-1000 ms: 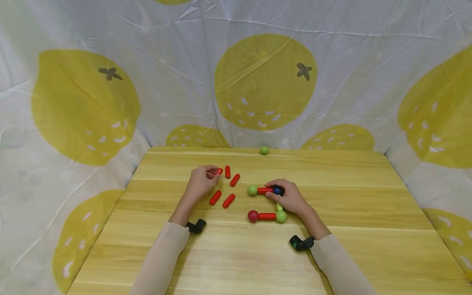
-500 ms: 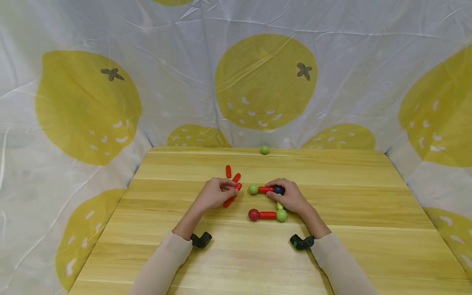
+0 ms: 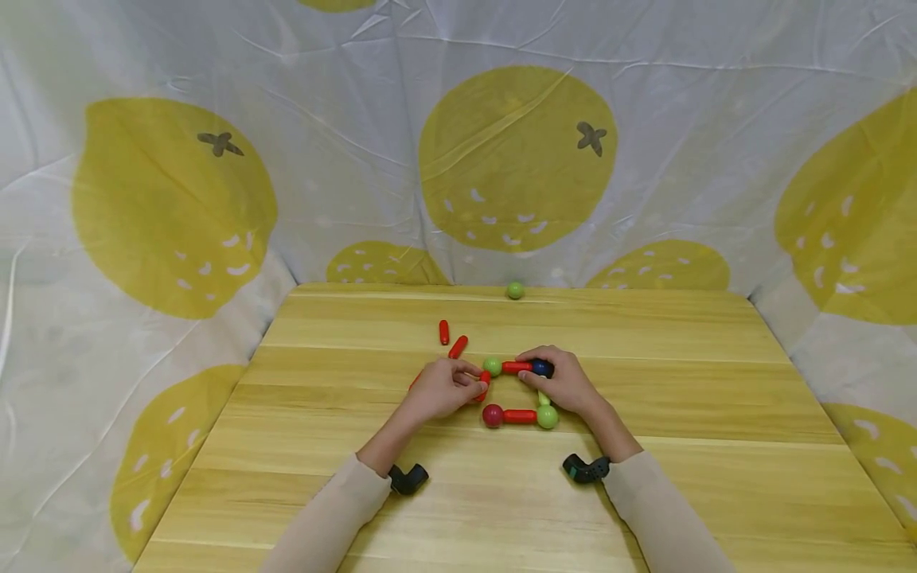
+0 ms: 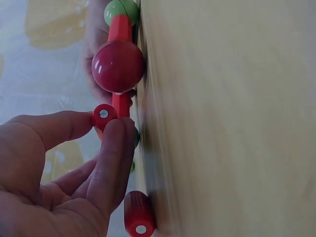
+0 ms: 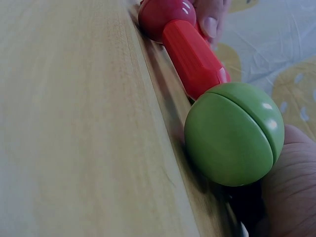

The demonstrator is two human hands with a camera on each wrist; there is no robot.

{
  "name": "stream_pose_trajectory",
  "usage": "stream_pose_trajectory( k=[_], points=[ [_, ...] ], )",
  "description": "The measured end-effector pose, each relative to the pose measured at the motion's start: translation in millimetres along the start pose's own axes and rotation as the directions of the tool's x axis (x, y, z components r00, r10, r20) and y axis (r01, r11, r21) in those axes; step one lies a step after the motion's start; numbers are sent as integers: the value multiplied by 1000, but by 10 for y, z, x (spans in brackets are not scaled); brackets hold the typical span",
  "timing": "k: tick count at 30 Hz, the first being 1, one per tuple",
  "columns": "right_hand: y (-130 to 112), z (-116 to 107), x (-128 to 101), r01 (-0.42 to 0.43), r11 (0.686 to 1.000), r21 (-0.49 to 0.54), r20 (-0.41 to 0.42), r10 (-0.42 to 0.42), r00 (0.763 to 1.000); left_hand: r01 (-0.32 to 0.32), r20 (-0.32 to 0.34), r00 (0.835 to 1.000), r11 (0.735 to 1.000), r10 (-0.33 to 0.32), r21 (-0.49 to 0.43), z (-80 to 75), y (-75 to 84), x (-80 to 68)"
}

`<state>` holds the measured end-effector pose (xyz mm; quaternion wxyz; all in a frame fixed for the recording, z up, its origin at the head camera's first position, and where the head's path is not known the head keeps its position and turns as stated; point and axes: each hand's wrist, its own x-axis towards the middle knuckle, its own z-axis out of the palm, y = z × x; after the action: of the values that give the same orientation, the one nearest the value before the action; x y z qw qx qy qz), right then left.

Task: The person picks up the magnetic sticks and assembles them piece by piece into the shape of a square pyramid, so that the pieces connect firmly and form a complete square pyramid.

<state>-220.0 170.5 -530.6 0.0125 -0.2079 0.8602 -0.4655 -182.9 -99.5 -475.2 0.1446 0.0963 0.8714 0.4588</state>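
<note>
Between thumb and fingers, my left hand [image 3: 444, 390] pinches a red magnetic rod [image 3: 485, 383]; its silver-tipped end faces the camera in the left wrist view. This rod stands at the open left side of a joined shape, between a green ball [image 3: 492, 366] and a dark red ball [image 3: 493, 415]. With thumb and fingers on either side, my right hand [image 3: 566, 380] holds the blue ball [image 3: 542, 368] at the shape's far right corner. Red rods [image 3: 519, 416] form its front and back, a yellow-green rod [image 3: 544, 393] its right side. A green ball [image 5: 234, 133] marks the front right corner.
Loose red rods [image 3: 444, 332] [image 3: 458, 347] lie behind my left hand, and another is partly hidden by it. One loose green ball [image 3: 515, 290] sits at the table's back edge, before a lemon-print curtain [image 3: 516, 159]. The wooden table [image 3: 473, 509] extends in front.
My left hand has carried the red rod rightward and toward me, from the loose rods to the shape's open side. My right hand stays on the blue ball.
</note>
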Motion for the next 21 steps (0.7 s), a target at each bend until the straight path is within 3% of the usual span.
stream_pose_trajectory(
  k=[21],
  points=[
    [18,15,-6,-5,1000,-5,-14,5,1000,22,-22,999,998,-23,-60,165,-15,17]
  ],
)
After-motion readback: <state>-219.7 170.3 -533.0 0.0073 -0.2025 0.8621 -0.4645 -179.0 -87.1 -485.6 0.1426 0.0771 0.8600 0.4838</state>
